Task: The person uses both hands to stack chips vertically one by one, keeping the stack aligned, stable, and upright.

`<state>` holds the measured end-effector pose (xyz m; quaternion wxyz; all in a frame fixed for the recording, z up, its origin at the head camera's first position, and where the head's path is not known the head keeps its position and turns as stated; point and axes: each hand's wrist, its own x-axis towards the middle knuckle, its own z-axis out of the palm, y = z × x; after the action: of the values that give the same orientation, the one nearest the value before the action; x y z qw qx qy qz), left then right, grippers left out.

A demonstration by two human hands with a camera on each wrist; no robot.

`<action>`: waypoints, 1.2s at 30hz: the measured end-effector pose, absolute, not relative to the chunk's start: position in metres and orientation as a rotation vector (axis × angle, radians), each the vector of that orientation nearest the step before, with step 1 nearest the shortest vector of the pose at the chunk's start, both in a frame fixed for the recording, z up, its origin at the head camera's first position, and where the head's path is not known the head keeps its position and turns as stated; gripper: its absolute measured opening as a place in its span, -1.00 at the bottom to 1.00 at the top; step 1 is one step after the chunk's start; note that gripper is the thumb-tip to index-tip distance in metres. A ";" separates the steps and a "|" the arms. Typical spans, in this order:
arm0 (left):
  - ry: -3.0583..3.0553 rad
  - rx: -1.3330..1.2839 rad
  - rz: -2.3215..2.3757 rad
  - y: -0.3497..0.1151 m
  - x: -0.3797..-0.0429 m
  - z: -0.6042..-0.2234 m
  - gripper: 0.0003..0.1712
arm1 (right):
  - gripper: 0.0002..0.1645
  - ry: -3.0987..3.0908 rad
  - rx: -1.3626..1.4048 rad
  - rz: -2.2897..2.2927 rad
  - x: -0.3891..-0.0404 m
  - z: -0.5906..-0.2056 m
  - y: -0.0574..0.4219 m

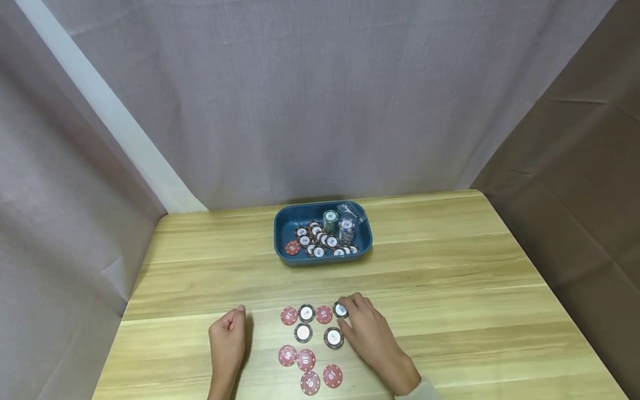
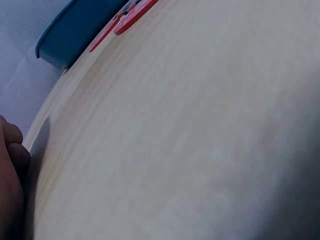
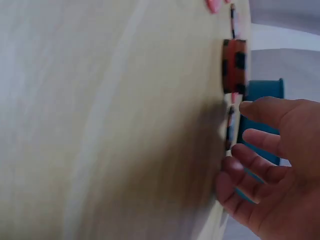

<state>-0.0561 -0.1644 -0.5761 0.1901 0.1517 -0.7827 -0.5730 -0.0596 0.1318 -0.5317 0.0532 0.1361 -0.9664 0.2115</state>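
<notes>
My right hand [image 1: 372,330] reaches over a black-edged poker chip [image 1: 341,310] at the right end of the top row. Its fingers are relaxed, and in the right wrist view the thumb [image 3: 267,111] stands apart from them with nothing pinched. Just left of the thumb lies another black-edged chip [image 1: 333,337], which looks thick like a small stack in the right wrist view. Beside the chips my left hand [image 1: 227,339] rests on the table in a fist, with nothing seen in it. Red chips [image 1: 324,314] alternate with black ones in the top row.
A blue tray [image 1: 281,256] stands at the back, holding loose chips, a green stack [image 1: 330,221], a blue-and-white stack [image 1: 346,230] and clear plastic wrap [image 1: 352,211]. Several red chips [image 1: 332,376] lie toward the table's front. Grey curtains [image 1: 320,100] hang behind the table [image 1: 450,266].
</notes>
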 end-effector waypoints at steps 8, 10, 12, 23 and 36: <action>-2.174 0.420 -1.633 -0.154 -0.051 -0.549 -0.34 | -0.54 -2.911 0.454 0.668 -0.069 -0.538 0.134; -2.180 0.415 -1.634 -0.153 -0.050 -0.542 -0.34 | -0.57 -2.913 0.446 0.676 -0.071 -0.538 0.133; -2.181 0.421 -1.637 -0.153 -0.050 -0.541 -0.34 | -0.59 -2.920 0.429 0.704 -0.073 -0.539 0.133; -2.167 0.418 -1.632 -0.152 -0.049 -0.542 -0.35 | -0.59 -2.946 0.396 0.724 -0.074 -0.543 0.134; -2.142 0.396 -1.661 -0.153 -0.049 -0.542 -0.34 | -0.57 -2.962 0.400 0.746 -0.070 -0.539 0.138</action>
<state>-0.0491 -0.1526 -0.5425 0.1996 0.1416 -0.7662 -0.5942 -0.0697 0.1382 -0.5389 0.0307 0.1299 -0.9610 0.2420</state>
